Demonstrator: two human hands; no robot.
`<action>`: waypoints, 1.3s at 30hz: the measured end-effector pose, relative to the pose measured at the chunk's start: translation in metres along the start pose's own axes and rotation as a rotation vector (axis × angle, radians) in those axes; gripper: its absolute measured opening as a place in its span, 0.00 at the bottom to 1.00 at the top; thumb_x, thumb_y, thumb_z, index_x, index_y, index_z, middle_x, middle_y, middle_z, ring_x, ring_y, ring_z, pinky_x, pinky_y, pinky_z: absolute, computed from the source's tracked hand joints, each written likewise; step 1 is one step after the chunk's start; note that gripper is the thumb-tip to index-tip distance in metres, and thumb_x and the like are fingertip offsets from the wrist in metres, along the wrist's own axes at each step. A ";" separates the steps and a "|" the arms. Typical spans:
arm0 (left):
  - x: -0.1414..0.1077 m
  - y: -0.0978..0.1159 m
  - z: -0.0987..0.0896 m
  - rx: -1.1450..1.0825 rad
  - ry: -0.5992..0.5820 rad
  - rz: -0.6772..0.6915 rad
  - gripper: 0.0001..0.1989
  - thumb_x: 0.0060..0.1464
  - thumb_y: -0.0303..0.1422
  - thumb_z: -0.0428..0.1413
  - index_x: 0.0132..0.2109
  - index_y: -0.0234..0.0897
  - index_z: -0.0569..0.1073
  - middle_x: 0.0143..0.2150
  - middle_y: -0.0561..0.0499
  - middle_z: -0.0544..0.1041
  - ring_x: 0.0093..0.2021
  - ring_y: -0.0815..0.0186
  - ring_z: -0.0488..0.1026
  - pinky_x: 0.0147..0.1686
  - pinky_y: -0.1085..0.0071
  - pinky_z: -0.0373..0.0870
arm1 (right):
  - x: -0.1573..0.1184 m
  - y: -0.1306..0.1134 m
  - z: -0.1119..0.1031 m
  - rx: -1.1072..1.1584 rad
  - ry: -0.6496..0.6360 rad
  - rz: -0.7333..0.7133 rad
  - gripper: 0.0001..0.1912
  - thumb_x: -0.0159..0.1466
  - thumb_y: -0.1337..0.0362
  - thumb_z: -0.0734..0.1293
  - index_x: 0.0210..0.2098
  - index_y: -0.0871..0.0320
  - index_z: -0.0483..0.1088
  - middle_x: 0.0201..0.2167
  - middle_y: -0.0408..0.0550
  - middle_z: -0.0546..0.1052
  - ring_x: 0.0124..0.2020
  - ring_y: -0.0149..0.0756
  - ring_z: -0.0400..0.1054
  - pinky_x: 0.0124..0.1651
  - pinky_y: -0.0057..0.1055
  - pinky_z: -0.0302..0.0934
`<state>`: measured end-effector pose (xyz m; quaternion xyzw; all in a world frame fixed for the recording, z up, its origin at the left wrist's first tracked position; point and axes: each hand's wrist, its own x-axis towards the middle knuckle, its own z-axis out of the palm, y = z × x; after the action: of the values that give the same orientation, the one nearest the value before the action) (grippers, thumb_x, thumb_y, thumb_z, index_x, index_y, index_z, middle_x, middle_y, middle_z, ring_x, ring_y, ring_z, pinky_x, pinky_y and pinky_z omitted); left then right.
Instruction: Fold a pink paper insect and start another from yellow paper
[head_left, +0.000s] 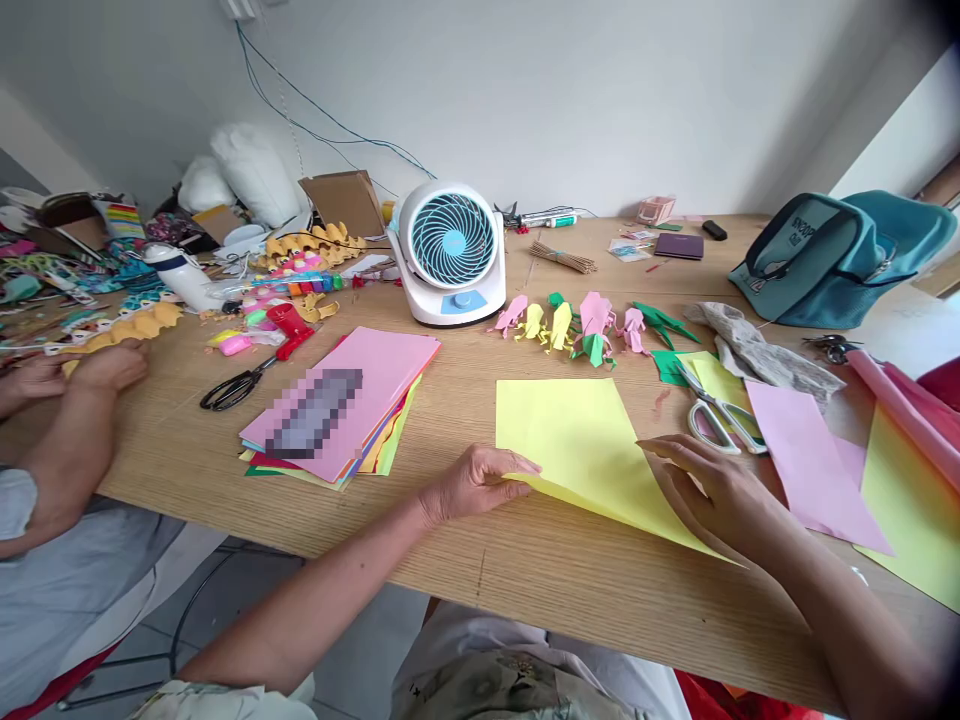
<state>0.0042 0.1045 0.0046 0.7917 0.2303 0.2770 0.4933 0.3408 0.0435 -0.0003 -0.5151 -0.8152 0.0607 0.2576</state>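
Note:
A sheet of yellow paper lies in front of me, its near edge lifted off the table. My left hand pinches its near left corner between thumb and fingers. At the sheet's right edge is my right hand, its fingers stretched out over the paper and not closed on it. White-handled scissors rest just beyond that hand, partly on yellow and green paper scraps. Pink paper pieces lie to its right. Small folded paper figures in pink, yellow and green stand behind the sheet.
A stack of coloured paper sits left of the sheet, near black-handled scissors and a red glue gun. A white fan stands behind. At right are a teal bag and a grey cloth. Another person's hands work at far left.

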 end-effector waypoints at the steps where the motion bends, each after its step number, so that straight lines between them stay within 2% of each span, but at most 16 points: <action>1: -0.001 0.001 -0.001 -0.019 0.002 -0.016 0.13 0.58 0.38 0.57 0.44 0.38 0.81 0.45 0.44 0.82 0.51 0.57 0.78 0.54 0.61 0.72 | -0.001 -0.001 0.000 -0.031 -0.010 -0.025 0.19 0.68 0.68 0.56 0.55 0.53 0.68 0.51 0.53 0.76 0.49 0.44 0.73 0.49 0.41 0.68; 6: -0.004 0.002 -0.003 -0.126 0.071 -0.134 0.15 0.56 0.41 0.58 0.43 0.35 0.81 0.45 0.43 0.82 0.48 0.56 0.79 0.50 0.61 0.74 | -0.009 0.003 0.008 -0.042 -0.040 -0.069 0.21 0.67 0.68 0.58 0.58 0.50 0.67 0.54 0.53 0.75 0.52 0.45 0.72 0.52 0.42 0.68; 10: -0.004 -0.002 -0.003 -0.208 0.111 -0.143 0.14 0.56 0.40 0.59 0.42 0.35 0.82 0.43 0.44 0.83 0.46 0.57 0.79 0.51 0.61 0.74 | -0.018 0.008 0.010 0.022 -0.099 -0.047 0.21 0.67 0.66 0.59 0.59 0.49 0.66 0.58 0.53 0.71 0.55 0.45 0.70 0.55 0.43 0.67; 15: -0.003 -0.001 -0.001 -0.206 0.126 -0.156 0.14 0.56 0.40 0.59 0.39 0.33 0.82 0.43 0.44 0.83 0.46 0.57 0.79 0.50 0.62 0.74 | -0.024 -0.012 -0.005 0.168 -0.194 0.048 0.21 0.68 0.61 0.60 0.60 0.50 0.67 0.61 0.55 0.69 0.60 0.50 0.66 0.59 0.47 0.65; 18: -0.002 -0.001 0.000 -0.191 0.151 -0.163 0.15 0.56 0.40 0.59 0.41 0.32 0.81 0.45 0.43 0.82 0.47 0.58 0.79 0.52 0.62 0.73 | -0.026 -0.025 -0.014 0.253 -0.300 0.087 0.23 0.66 0.60 0.62 0.60 0.52 0.68 0.64 0.54 0.66 0.63 0.52 0.62 0.64 0.47 0.60; 21: -0.001 -0.002 0.000 -0.188 0.197 -0.188 0.16 0.55 0.40 0.59 0.44 0.32 0.80 0.45 0.44 0.82 0.46 0.58 0.79 0.51 0.62 0.73 | -0.032 -0.025 -0.021 0.246 -0.350 0.221 0.26 0.66 0.59 0.63 0.63 0.50 0.65 0.64 0.51 0.67 0.63 0.52 0.62 0.65 0.48 0.59; 23: 0.001 -0.002 0.000 -0.188 0.239 -0.233 0.17 0.55 0.41 0.59 0.44 0.31 0.80 0.45 0.44 0.82 0.46 0.58 0.79 0.50 0.62 0.74 | -0.037 -0.021 -0.026 0.259 -0.373 0.304 0.28 0.64 0.54 0.65 0.63 0.49 0.65 0.61 0.51 0.70 0.61 0.55 0.65 0.62 0.49 0.62; 26: 0.004 -0.002 0.000 -0.182 0.305 -0.308 0.19 0.54 0.43 0.59 0.44 0.30 0.80 0.44 0.44 0.82 0.46 0.56 0.78 0.49 0.62 0.74 | -0.038 -0.017 -0.034 0.380 -0.401 0.316 0.26 0.63 0.47 0.65 0.57 0.51 0.72 0.55 0.52 0.76 0.56 0.57 0.69 0.59 0.48 0.65; 29: 0.006 -0.003 0.001 -0.133 0.367 -0.363 0.21 0.53 0.44 0.59 0.44 0.30 0.79 0.43 0.44 0.82 0.46 0.55 0.78 0.47 0.63 0.74 | -0.032 -0.024 -0.035 0.487 -0.319 0.347 0.28 0.63 0.43 0.64 0.54 0.53 0.74 0.54 0.54 0.76 0.57 0.58 0.68 0.59 0.48 0.64; 31: 0.007 -0.006 0.003 -0.067 0.386 -0.396 0.20 0.54 0.45 0.58 0.41 0.30 0.79 0.41 0.44 0.82 0.44 0.55 0.78 0.44 0.65 0.74 | -0.025 -0.032 -0.029 0.500 -0.267 0.369 0.27 0.61 0.45 0.66 0.53 0.54 0.75 0.54 0.55 0.76 0.56 0.58 0.67 0.59 0.47 0.63; 33: 0.006 -0.009 0.005 0.013 0.381 -0.416 0.20 0.54 0.45 0.57 0.37 0.30 0.79 0.38 0.45 0.82 0.40 0.57 0.78 0.40 0.66 0.73 | -0.019 -0.037 -0.021 0.520 -0.234 0.342 0.22 0.62 0.47 0.66 0.47 0.55 0.76 0.51 0.55 0.76 0.53 0.54 0.69 0.57 0.45 0.64; 35: 0.006 -0.010 0.007 0.081 0.377 -0.424 0.20 0.55 0.46 0.55 0.34 0.30 0.78 0.34 0.46 0.81 0.37 0.58 0.77 0.36 0.68 0.72 | -0.015 -0.040 -0.013 0.532 -0.226 0.366 0.17 0.65 0.50 0.64 0.37 0.56 0.76 0.42 0.53 0.78 0.44 0.46 0.71 0.50 0.39 0.66; 37: 0.006 -0.009 0.009 0.130 0.375 -0.432 0.21 0.56 0.46 0.54 0.34 0.30 0.78 0.33 0.46 0.81 0.36 0.59 0.77 0.33 0.70 0.71 | -0.014 -0.039 -0.008 0.533 -0.206 0.421 0.18 0.66 0.51 0.62 0.30 0.57 0.72 0.33 0.49 0.76 0.35 0.39 0.69 0.41 0.33 0.66; 39: 0.005 -0.005 0.011 0.191 0.371 -0.423 0.20 0.57 0.45 0.54 0.36 0.31 0.78 0.35 0.46 0.82 0.35 0.60 0.77 0.32 0.71 0.70 | -0.015 -0.039 -0.006 0.528 -0.174 0.477 0.19 0.67 0.51 0.61 0.28 0.57 0.68 0.27 0.46 0.73 0.30 0.35 0.66 0.34 0.30 0.62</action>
<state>0.0147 0.1029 -0.0026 0.7049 0.5016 0.2850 0.4127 0.3173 0.0113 0.0133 -0.5993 -0.6475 0.3710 0.2898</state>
